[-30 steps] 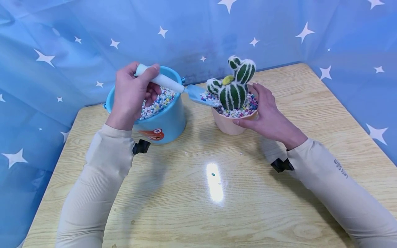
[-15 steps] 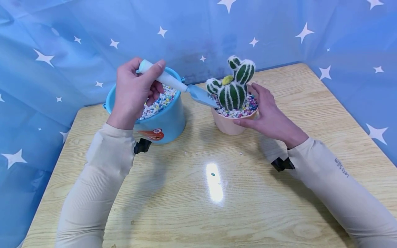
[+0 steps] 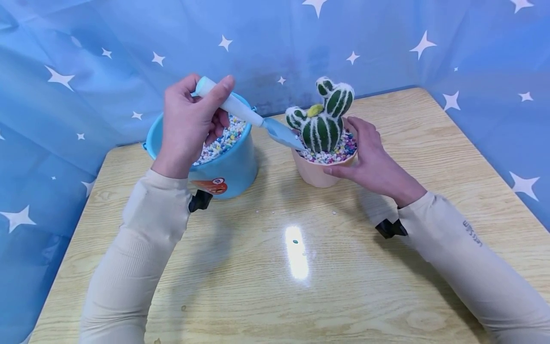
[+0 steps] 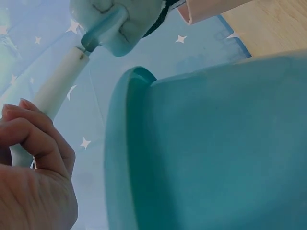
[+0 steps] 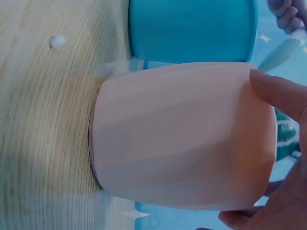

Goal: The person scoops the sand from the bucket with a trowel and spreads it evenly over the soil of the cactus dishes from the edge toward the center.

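Note:
My left hand grips the white handle of a small shovel, tilted down to the right. Its light blue blade reaches over the left rim of a pink flowerpot, the tip at the pebbles. In the pot, a green artificial cactus with white fuzzy ribs stands among colourful pebbles. My right hand holds the pot's right side, thumb at the front; the right wrist view shows the fingers around the pot. Beneath my left hand stands a blue bucket holding more pebbles.
The wooden table carries a few stray pebbles, one of them a green pebble near the middle. Behind it hangs a blue curtain with white stars, which also runs along both sides.
My left hand has risen slightly and shifted right, tipping the shovel more steeply. Pebbles seen on its blade earlier have slid off into the pot. My right hand has stayed in place.

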